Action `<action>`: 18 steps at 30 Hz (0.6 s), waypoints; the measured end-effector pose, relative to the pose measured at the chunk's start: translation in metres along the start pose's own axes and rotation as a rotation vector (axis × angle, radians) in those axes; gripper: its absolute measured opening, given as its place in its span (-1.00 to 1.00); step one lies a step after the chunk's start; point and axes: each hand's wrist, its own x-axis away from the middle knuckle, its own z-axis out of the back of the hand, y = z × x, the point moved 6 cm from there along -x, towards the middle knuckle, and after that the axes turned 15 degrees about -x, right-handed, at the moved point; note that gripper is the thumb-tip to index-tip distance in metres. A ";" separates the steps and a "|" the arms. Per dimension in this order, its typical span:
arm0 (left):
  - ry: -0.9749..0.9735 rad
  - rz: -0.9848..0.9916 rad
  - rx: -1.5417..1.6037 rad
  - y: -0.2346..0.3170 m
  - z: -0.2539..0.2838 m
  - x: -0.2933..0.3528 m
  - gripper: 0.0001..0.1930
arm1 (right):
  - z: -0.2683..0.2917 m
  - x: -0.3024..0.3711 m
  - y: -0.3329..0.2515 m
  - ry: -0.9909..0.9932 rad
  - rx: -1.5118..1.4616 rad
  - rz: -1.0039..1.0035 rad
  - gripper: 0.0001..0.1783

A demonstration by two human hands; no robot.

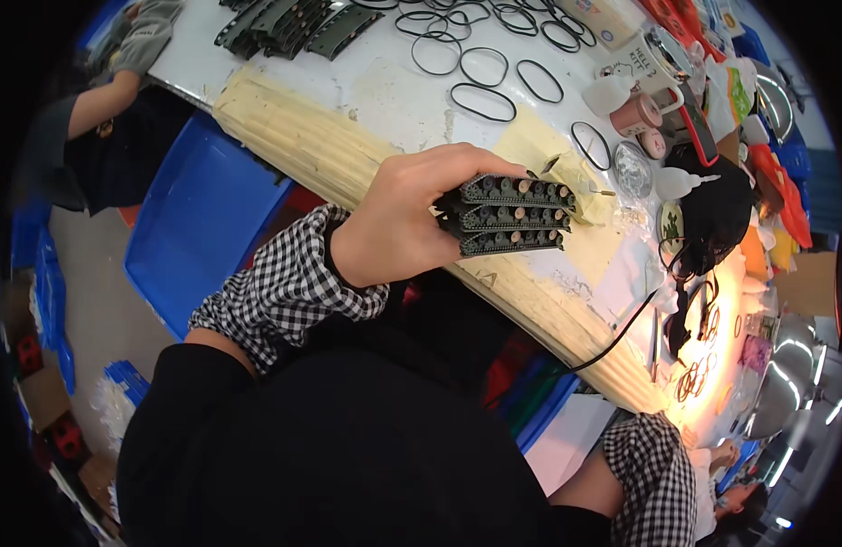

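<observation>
My left hand point(398, 214), in a black-and-white checked sleeve cover, is closed round a stack of black decorated strips point(516, 216). Three strips lie one above another in it, their ornate edges set with rows of round studs, a few of them copper-coloured. The stack is held over the near edge of the white table point(384, 96), beside a crumpled yellowish piece point(576, 178) with a thin metal tip. Only the forearm and checked sleeve of my right arm show at the lower right; the hand itself is out of sight.
More black strips point(279, 27) lie at the far left, with several black loops point(484, 102) beside them. Squeeze bottles point(681, 184), a pink spool point(635, 116) and a black cable point(621, 335) crowd the right. A blue tray point(197, 219) sits below the table edge; a co-worker's gloved hand point(143, 46) is far left.
</observation>
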 end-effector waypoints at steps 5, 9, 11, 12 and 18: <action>-0.001 0.069 0.170 0.000 -0.010 -0.002 -0.47 | 0.003 0.027 -0.005 -0.010 0.080 -0.132 -0.67; -0.025 0.089 0.282 -0.006 -0.010 0.000 -0.40 | 0.003 0.029 0.001 -0.015 0.094 -0.194 -0.70; -0.058 0.139 0.288 -0.006 -0.012 -0.002 -0.39 | 0.004 0.031 0.003 -0.015 0.100 -0.217 -0.71; -0.074 0.171 0.289 -0.007 -0.012 -0.001 -0.39 | 0.004 0.032 0.003 -0.012 0.102 -0.227 -0.72; -0.059 0.216 0.390 -0.008 -0.016 0.000 -0.38 | 0.011 0.044 0.007 0.004 0.111 -0.300 -0.74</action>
